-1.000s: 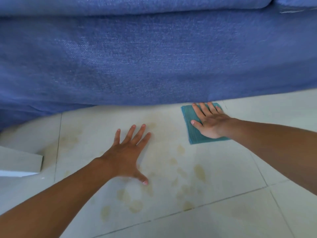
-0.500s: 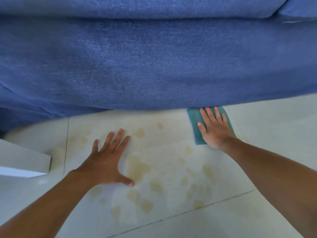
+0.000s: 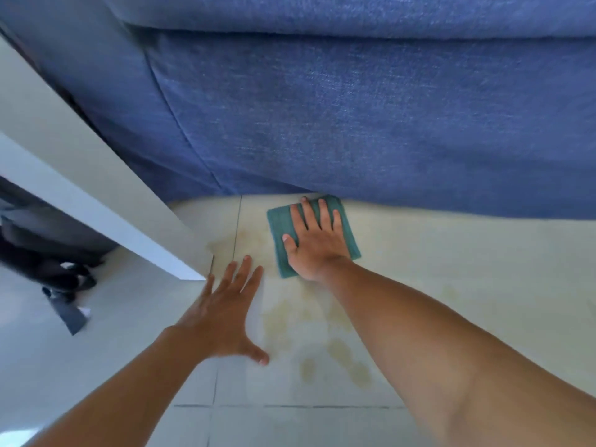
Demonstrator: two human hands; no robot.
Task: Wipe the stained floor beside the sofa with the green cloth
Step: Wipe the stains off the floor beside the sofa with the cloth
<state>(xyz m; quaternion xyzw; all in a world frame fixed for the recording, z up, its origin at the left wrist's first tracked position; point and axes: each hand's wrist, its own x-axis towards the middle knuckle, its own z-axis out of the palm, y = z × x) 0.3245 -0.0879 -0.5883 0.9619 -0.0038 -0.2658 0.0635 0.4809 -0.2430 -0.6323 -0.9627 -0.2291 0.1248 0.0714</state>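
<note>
The right hand (image 3: 314,243) lay palm-down on the green cloth (image 3: 277,221), fingers spread and pressed flat; nothing was pinched in its grip. The cloth sat folded into a rough square on the floor (image 3: 451,262), its far edge touching the base of the blue sofa (image 3: 354,124). The left hand (image 3: 225,314) was spread flat on bare tile just beside the cloth, empty, and appeared to serve as a brace.

Step in hand: wiping. Several yellowish stains (image 3: 283,317) remained on the tile between the two forearms, nearer the person than the cloth, with a fainter patch by the grout line to the cloth's left. Judged from this, much of the job remained.

To do the step well, the palm should have kept even downward pressure so the cloth moved with the hand and did not bunch or slip from under it. Strokes drawn toward the body would have carried the cloth over the largest marks. The bracing hand lay close to the stains and would have needed shifting aside for the cloth to pass.

Edges and room: the sofa closed off the far side, so no stroke could extend that way. A white panel (image 3: 96,195), of unclear kind, ran diagonally on the left and ended near the left fingertips, limiting sweep on that side. Open tile lay to the right and toward the person.
</note>
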